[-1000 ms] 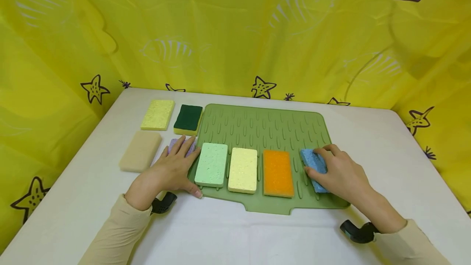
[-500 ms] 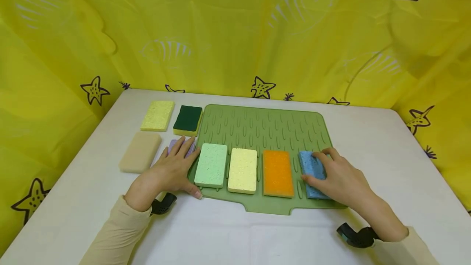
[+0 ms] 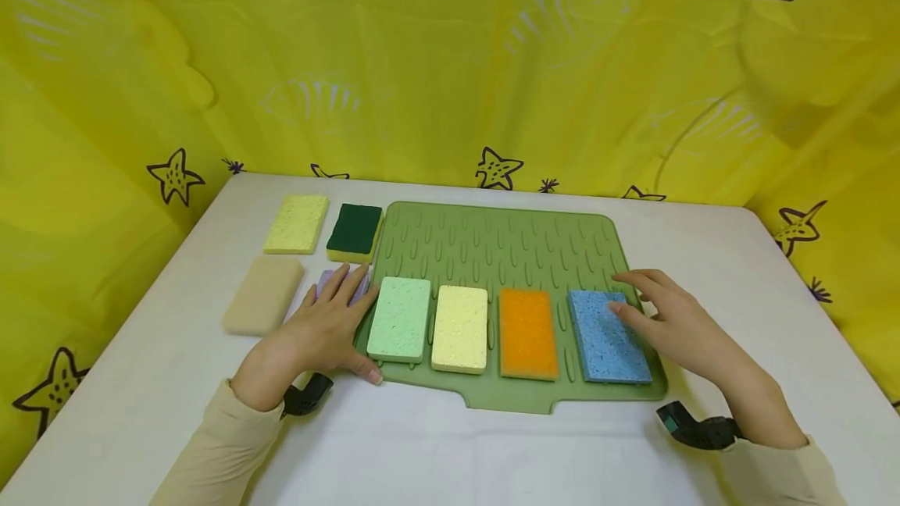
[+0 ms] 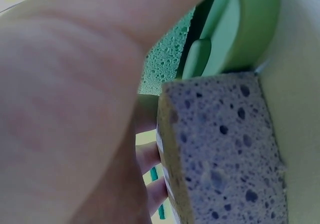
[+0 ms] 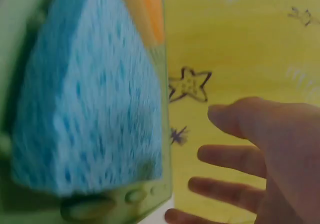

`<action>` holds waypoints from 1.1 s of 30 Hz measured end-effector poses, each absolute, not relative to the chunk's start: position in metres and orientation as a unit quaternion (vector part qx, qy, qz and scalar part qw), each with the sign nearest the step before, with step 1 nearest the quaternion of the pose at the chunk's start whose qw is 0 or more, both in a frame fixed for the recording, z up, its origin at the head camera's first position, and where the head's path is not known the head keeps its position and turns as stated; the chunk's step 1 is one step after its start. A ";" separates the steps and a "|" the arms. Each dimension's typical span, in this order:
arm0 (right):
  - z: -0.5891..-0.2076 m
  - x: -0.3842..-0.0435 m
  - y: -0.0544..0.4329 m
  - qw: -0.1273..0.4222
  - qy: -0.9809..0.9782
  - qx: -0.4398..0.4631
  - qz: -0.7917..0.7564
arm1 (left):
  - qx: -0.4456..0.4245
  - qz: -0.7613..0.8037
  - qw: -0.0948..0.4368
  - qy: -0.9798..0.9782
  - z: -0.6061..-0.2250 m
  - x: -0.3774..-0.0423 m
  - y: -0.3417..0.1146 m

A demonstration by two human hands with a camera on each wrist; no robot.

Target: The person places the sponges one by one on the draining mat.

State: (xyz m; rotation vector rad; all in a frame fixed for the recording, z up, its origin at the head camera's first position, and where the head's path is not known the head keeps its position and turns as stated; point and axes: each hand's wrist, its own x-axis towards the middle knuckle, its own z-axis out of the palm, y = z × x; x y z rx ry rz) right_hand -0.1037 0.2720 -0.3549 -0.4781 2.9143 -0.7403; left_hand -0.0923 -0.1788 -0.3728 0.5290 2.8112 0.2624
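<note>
A blue sponge (image 3: 608, 338) lies flat at the right end of a row on the green ridged mat (image 3: 502, 244). Just above its upper right part hovers my right hand (image 3: 675, 326), fingers spread and holding nothing; the right wrist view shows them apart from the sponge. Left of it in the row lie an orange sponge (image 3: 529, 334), a pale yellow sponge (image 3: 460, 329) and a mint green sponge (image 3: 399, 320). My left hand (image 3: 316, 334) lies with extended fingers over a purple sponge (image 4: 225, 144) beside the mat's left edge, covering much of it in the head view.
Left of the mat, on the white table (image 3: 450, 459), lie a beige sponge (image 3: 263, 295), a yellow sponge (image 3: 296, 225) and a sponge with a dark green top (image 3: 355, 229). A yellow patterned curtain (image 3: 422, 61) stands behind the table.
My right hand has let go of the blue sponge and moved up and right off it. The sponge, formerly tilted in the fingers, now lies flat. My left hand has stayed put.
</note>
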 end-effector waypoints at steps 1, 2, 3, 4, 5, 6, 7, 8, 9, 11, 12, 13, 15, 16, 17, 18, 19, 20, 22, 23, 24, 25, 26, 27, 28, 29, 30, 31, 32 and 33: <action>-0.356 -0.108 0.276 0.045 0.955 -0.158 -0.247 | 0.183 0.091 0.134 0.970 -0.373 -0.092 -0.179; -0.357 -0.111 0.279 0.043 0.954 -0.162 -0.248 | 0.183 0.092 0.135 0.969 -0.373 -0.092 -0.178; -0.359 -0.116 0.283 0.043 0.954 -0.166 -0.245 | 0.184 0.093 0.135 0.969 -0.373 -0.092 -0.178; -0.361 -0.120 0.285 0.043 0.955 -0.171 -0.238 | 0.183 0.093 0.135 0.969 -0.373 -0.092 -0.178; -0.364 -0.124 0.288 0.043 0.957 -0.176 -0.228 | 0.183 0.093 0.135 0.969 -0.373 -0.092 -0.179; -0.366 -0.129 0.290 0.044 0.957 -0.182 -0.220 | 0.183 0.092 0.135 0.969 -0.373 -0.092 -0.179; -0.369 -0.133 0.292 0.046 0.958 -0.187 -0.210 | 0.183 0.091 0.134 0.970 -0.373 -0.092 -0.179; -0.371 -0.137 0.294 0.047 0.959 -0.192 -0.204 | 0.183 0.089 0.133 0.970 -0.373 -0.092 -0.179; -0.374 -0.141 0.295 0.048 0.959 -0.197 -0.199 | 0.183 0.087 0.132 0.970 -0.373 -0.092 -0.179; -0.377 -0.148 0.298 0.043 0.959 -0.211 -0.182 | 0.182 0.086 0.133 0.970 -0.373 -0.092 -0.180; -0.379 -0.151 0.300 0.042 0.960 -0.217 -0.174 | 0.182 0.087 0.133 0.970 -0.373 -0.092 -0.180; -0.380 -0.154 0.301 0.041 0.960 -0.224 -0.164 | 0.182 0.088 0.132 0.970 -0.373 -0.092 -0.180; -0.382 -0.159 0.303 0.041 0.960 -0.238 -0.144 | 0.181 0.089 0.133 0.970 -0.373 -0.093 -0.181; -0.382 -0.162 0.304 0.043 0.960 -0.244 -0.132 | 0.180 0.089 0.133 0.970 -0.372 -0.093 -0.181; -0.382 -0.164 0.304 0.050 0.960 -0.245 -0.124 | 0.180 0.089 0.133 0.971 -0.372 -0.093 -0.181; -0.382 -0.166 0.305 0.057 0.960 -0.248 -0.117 | 0.180 0.090 0.133 0.970 -0.372 -0.093 -0.180; -0.382 -0.167 0.305 0.068 0.960 -0.249 -0.111 | 0.180 0.090 0.133 0.970 -0.372 -0.093 -0.180; -0.381 -0.169 0.305 0.080 0.960 -0.248 -0.105 | 0.180 0.090 0.134 0.970 -0.372 -0.092 -0.180; -0.379 -0.172 0.306 0.105 0.959 -0.244 -0.099 | 0.180 0.090 0.134 0.970 -0.372 -0.092 -0.180; -0.378 -0.173 0.307 0.117 0.958 -0.241 -0.097 | 0.180 0.090 0.134 0.970 -0.372 -0.092 -0.180; -0.378 -0.174 0.308 0.126 0.958 -0.239 -0.095 | 0.180 0.092 0.134 0.970 -0.372 -0.092 -0.180; -0.377 -0.175 0.309 0.134 0.958 -0.235 -0.092 | 0.181 0.092 0.134 0.970 -0.372 -0.092 -0.180; -0.376 -0.175 0.310 0.138 0.959 -0.232 -0.089 | 0.181 0.093 0.134 0.970 -0.372 -0.092 -0.180; -0.376 -0.175 0.311 0.140 0.959 -0.230 -0.086 | 0.180 0.094 0.134 0.970 -0.372 -0.092 -0.180; -0.376 -0.175 0.312 0.140 0.960 -0.230 -0.083 | 0.180 0.094 0.135 0.970 -0.372 -0.092 -0.180; -0.377 -0.174 0.312 0.139 0.960 -0.230 -0.078 | 0.179 0.094 0.136 0.970 -0.372 -0.092 -0.180; -0.377 -0.173 0.313 0.138 0.960 -0.230 -0.076 | 0.178 0.095 0.137 0.970 -0.372 -0.092 -0.180; -0.378 -0.173 0.314 0.137 0.960 -0.232 -0.073 | 0.178 0.095 0.139 0.970 -0.372 -0.092 -0.180; -0.378 -0.172 0.314 0.137 0.960 -0.233 -0.071 | 0.177 0.096 0.140 0.969 -0.372 -0.093 -0.180; -0.379 -0.172 0.315 0.138 0.960 -0.235 -0.070 | 0.176 0.097 0.142 0.969 -0.372 -0.093 -0.179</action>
